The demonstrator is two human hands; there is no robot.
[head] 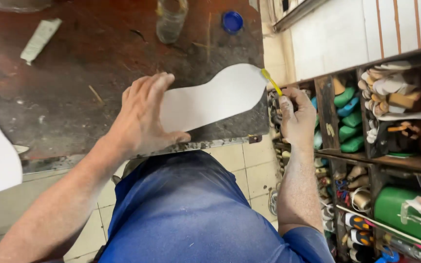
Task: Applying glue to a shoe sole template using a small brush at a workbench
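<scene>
left hand [144, 109] flat, fingers spread on white insole [215, 97] | right hand [296, 114] fingers pinch yellow brush [271, 82] at insole edge

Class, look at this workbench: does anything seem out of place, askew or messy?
The blue cap lies loose beside the uncapped clear bottle. The white sole-shaped sheet juts past the table edge, pinned by the left hand while the right hand brings a yellow brush to its tip.
</scene>
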